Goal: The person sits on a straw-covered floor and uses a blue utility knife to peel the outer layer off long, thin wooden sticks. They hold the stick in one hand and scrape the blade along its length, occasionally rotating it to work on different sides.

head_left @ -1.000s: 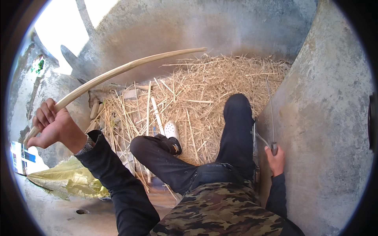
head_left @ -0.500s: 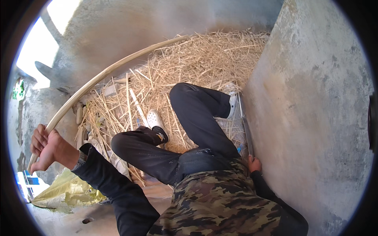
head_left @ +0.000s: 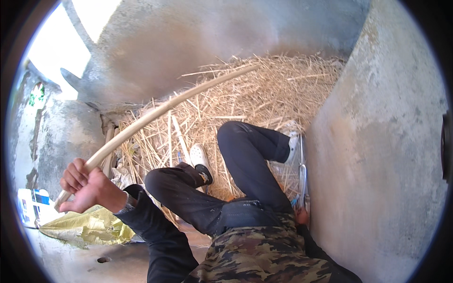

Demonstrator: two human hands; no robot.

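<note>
My left hand [head_left: 94, 187] is closed around the near end of a long, pale wooden pole [head_left: 153, 114], which looks like split bamboo or peeled wood. The pole slants up and away to the right, slightly curved, its far end above the straw. Low on the right, beside the wall, my right hand [head_left: 302, 216] is closed on the lower end of a long knife [head_left: 302, 180]. Its narrow metal blade points away from me along the wall. The handle is mostly hidden inside my fist.
Dry straw and split strips [head_left: 269, 87] cover the floor in front of me. A concrete wall [head_left: 382, 141] stands close on the right, another [head_left: 198, 42] across the far side. A yellowish sack [head_left: 89, 228] lies at the lower left. My bent legs [head_left: 250, 162] are between my hands.
My left hand has come a little to the right with the pole, whose far end now reaches farther right. The knife blade has tilted and shows brighter. The whole view has shifted slightly.
</note>
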